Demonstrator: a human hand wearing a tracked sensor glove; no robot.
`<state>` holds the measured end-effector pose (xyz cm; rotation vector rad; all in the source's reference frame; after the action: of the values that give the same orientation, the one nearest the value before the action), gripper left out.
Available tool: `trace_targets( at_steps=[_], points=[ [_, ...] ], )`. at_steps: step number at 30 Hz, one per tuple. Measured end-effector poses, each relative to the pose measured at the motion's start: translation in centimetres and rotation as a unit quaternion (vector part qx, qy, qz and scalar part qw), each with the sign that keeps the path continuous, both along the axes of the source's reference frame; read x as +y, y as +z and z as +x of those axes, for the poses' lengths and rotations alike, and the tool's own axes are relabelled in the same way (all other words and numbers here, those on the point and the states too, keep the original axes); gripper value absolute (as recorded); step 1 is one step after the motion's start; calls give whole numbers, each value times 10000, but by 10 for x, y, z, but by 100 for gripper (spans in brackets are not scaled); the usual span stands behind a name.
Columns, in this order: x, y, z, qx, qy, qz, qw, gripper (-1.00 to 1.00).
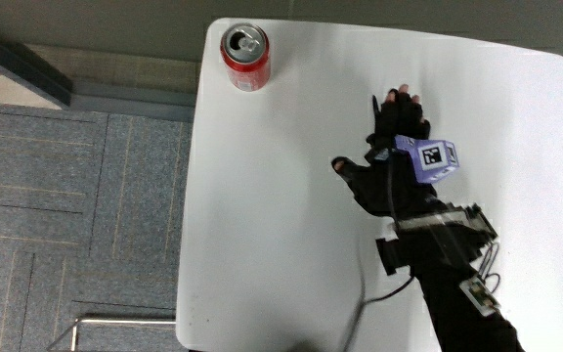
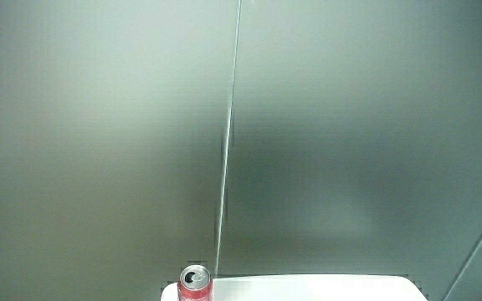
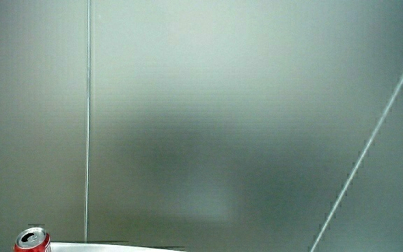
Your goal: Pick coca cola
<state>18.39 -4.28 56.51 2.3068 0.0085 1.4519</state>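
Observation:
A red Coca-Cola can (image 1: pixel 245 58) stands upright at a corner of the white table (image 1: pixel 281 196), farther from the person than the hand. Its silver top also shows in both side views (image 2: pixel 195 283) (image 3: pixel 31 240). The gloved hand (image 1: pixel 391 147) lies flat over the middle of the table, well apart from the can, with its fingers spread and nothing in them. A purple patterned cube (image 1: pixel 432 158) sits on its back. The forearm runs toward the person's edge of the table.
Both side views show mostly a pale wall above the table's rim. Grey carpet tiles (image 1: pixel 66 215) lie beside the table. A cable (image 1: pixel 374 293) trails from the forearm across the table.

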Motion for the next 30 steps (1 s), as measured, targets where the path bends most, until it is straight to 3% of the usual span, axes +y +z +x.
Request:
trace_targets(
  at_steps=[5,6,9,10,11,13,16,17,18,19,20,21,22,23,25,26,27,28,29,30],
  points=[
    [-13,9,-18,-259,-182,247,9992,0],
    [-16,14,-19,-143,-228,390,9989,0],
    [-20,13,-28,-31,-317,382,9988,0],
    [-20,5,-33,-365,-223,190,9989,0],
    [-24,13,-31,-81,-355,448,9983,0],
    [-30,22,-30,-288,-308,669,9969,0],
    [-38,23,-31,-673,-252,690,9950,0],
    [-40,22,-34,-933,-215,746,9926,0],
    [-41,22,-35,-931,-196,723,9928,0],
    [-42,23,-37,-1191,-205,807,9894,0],
    [-42,18,-40,-1277,-146,664,9895,0],
    [-44,22,-40,-1132,-172,671,9912,0],
    [-45,20,-43,-1286,-171,625,9896,0],
    [-46,22,-44,-1229,-194,628,9902,0],
    [-47,16,-48,-1506,-199,636,9863,0],
    [-49,21,-48,-1336,-256,727,9880,0],
    [-51,21,-50,-1399,-303,815,9863,0],
    [-51,20,-53,-1614,-286,745,9837,0],
    [-52,21,-54,-1503,-304,646,9861,0],
    [-54,20,-56,-1591,-352,736,9839,0]
  ],
)
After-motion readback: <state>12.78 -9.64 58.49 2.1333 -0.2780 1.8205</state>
